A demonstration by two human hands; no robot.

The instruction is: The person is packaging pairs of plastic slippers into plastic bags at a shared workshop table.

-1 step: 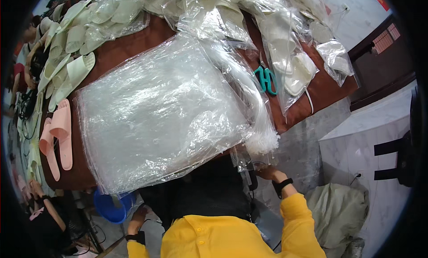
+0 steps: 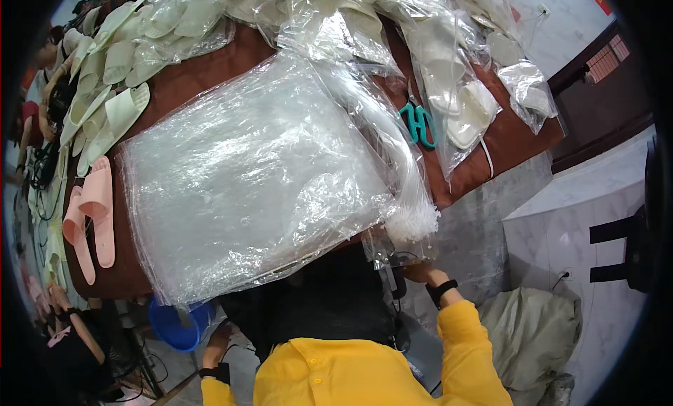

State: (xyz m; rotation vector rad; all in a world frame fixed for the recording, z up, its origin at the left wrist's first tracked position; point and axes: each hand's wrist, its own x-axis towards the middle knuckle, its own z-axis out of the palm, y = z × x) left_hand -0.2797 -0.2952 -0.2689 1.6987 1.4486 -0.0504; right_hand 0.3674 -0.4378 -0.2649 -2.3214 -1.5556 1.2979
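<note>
A large stack of clear plastic bags (image 2: 245,174) lies flat on the table and hangs over its front edge. Along its right side runs a bundle of thin clear plastic strands (image 2: 399,160), its knobbly white ends at the near edge. My right hand (image 2: 420,272), with a black band at the wrist, is at the table's front edge just below those ends. Its fingers are partly covered by clear plastic, so their grip is unclear. Low beside the blue bucket (image 2: 179,325) is my left hand (image 2: 219,334), also banded in black. Its fingers are hard to make out.
Teal-handled scissors (image 2: 418,125) lie right of the strands. Pink slippers (image 2: 99,210) rest at the table's left edge, white slippers (image 2: 116,122) behind them. Bagged white slippers (image 2: 456,90) line the far side of the brown table (image 2: 186,73). A greyish sack (image 2: 533,336) stands at right.
My right wrist has shifted very slightly to the left. The bags, strands and slippers lie as before.
</note>
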